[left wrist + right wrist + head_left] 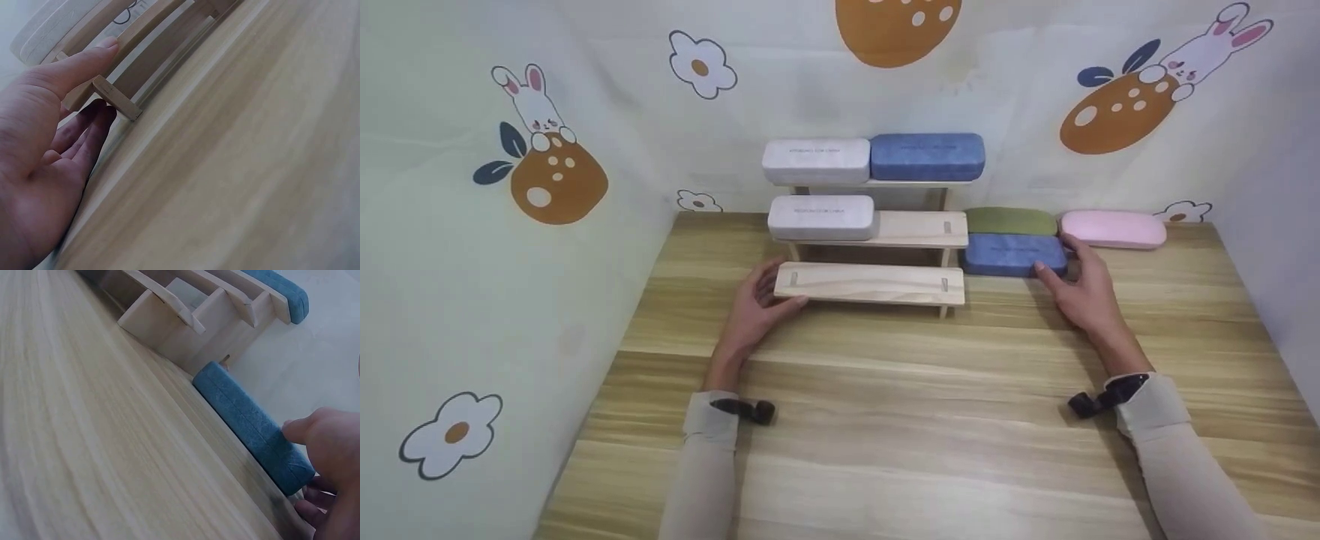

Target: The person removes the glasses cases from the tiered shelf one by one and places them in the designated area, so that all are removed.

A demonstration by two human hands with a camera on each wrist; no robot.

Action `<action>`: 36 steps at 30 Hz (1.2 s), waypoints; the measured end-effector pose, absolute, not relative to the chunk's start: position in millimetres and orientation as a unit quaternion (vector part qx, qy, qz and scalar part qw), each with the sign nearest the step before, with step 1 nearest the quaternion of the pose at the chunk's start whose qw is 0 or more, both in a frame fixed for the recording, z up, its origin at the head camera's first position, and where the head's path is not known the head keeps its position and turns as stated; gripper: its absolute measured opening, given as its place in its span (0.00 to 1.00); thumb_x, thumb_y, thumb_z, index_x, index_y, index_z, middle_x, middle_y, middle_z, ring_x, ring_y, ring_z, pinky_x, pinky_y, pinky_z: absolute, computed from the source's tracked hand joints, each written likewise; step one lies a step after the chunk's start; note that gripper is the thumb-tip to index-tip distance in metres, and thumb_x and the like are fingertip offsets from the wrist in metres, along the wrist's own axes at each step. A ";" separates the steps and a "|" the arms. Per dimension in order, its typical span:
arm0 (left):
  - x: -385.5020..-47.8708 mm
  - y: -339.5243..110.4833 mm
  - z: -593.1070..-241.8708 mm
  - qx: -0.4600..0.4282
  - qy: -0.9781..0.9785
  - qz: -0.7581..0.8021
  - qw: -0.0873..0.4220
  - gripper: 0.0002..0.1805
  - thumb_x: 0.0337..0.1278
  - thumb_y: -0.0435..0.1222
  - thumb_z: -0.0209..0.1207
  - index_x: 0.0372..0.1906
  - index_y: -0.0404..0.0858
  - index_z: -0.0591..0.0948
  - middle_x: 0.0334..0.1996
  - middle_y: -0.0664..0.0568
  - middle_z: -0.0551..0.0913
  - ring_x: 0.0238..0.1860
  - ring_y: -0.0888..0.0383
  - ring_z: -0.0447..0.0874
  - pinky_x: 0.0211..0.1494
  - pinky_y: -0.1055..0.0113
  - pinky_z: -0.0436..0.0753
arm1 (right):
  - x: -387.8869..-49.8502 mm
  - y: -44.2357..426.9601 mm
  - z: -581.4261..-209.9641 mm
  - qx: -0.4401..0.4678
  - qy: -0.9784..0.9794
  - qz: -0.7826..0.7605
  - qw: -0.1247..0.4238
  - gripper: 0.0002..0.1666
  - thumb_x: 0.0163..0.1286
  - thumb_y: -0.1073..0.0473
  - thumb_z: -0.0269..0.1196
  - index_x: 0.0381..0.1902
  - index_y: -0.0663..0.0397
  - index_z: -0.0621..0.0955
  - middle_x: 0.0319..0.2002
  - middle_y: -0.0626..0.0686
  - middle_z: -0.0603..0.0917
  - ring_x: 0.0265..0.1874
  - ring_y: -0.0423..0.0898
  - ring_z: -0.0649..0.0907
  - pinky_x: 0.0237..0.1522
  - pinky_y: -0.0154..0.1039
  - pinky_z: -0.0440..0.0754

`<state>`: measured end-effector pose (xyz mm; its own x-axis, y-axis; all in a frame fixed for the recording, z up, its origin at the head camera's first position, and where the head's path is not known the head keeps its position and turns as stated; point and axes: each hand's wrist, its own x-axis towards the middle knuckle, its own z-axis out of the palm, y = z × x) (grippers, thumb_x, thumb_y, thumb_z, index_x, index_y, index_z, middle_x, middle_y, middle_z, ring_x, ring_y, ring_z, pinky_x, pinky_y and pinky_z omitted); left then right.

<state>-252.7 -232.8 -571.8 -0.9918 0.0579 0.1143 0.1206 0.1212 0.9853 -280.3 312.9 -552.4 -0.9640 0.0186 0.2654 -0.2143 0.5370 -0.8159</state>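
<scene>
With thumb and curled fingers, my left hand (pixel 751 309) grips the left end of the lowest shelf of a three-tier wooden rack (pixel 870 283). In the left wrist view the thumb lies along the shelf edge and the fingers are below, beside the leg. My right hand (pixel 1086 292) holds the right end of a blue glasses case (pixel 1012 253), thumb on its near side and fingers around the end. That case lies on the table, right of the rack. Directly behind it is a green glasses case (pixel 1011 219).
A pink glasses case (pixel 1114 229) lies at the back right. The top shelf carries a white case (pixel 816 160) and another blue case (pixel 928 156). A second white case (pixel 821 217) sits on the middle shelf's left half. A patterned backdrop (pixel 780 97) stands behind the table.
</scene>
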 end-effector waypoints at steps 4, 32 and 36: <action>-252.7 -232.3 -572.2 -0.059 -0.749 -0.659 0.023 0.48 0.55 0.38 0.82 0.79 0.39 0.71 0.72 0.48 0.80 0.73 0.52 0.78 0.83 0.57 0.74 | -277.9 306.6 -546.1 0.046 -0.866 0.477 0.141 0.42 0.76 0.57 0.70 0.80 0.65 0.68 0.75 0.71 0.74 0.74 0.68 0.71 0.77 0.62 0.69; -252.4 -233.1 -569.4 -0.055 -0.751 -0.658 0.019 0.51 0.54 0.38 0.82 0.81 0.36 0.68 0.74 0.46 0.78 0.74 0.50 0.77 0.83 0.55 0.73 | -255.8 206.6 -499.9 0.177 -0.816 0.522 0.171 0.37 0.73 0.62 0.73 0.77 0.52 0.75 0.73 0.56 0.79 0.73 0.50 0.75 0.71 0.26 0.72; -252.7 -231.8 -569.9 -0.061 -0.751 -0.658 0.020 0.52 0.54 0.39 0.82 0.81 0.34 0.68 0.73 0.46 0.79 0.74 0.49 0.77 0.84 0.55 0.73 | -255.1 190.2 -496.8 0.200 -0.805 0.532 0.173 0.38 0.72 0.63 0.74 0.77 0.55 0.75 0.72 0.57 0.80 0.73 0.52 0.77 0.71 0.29 0.74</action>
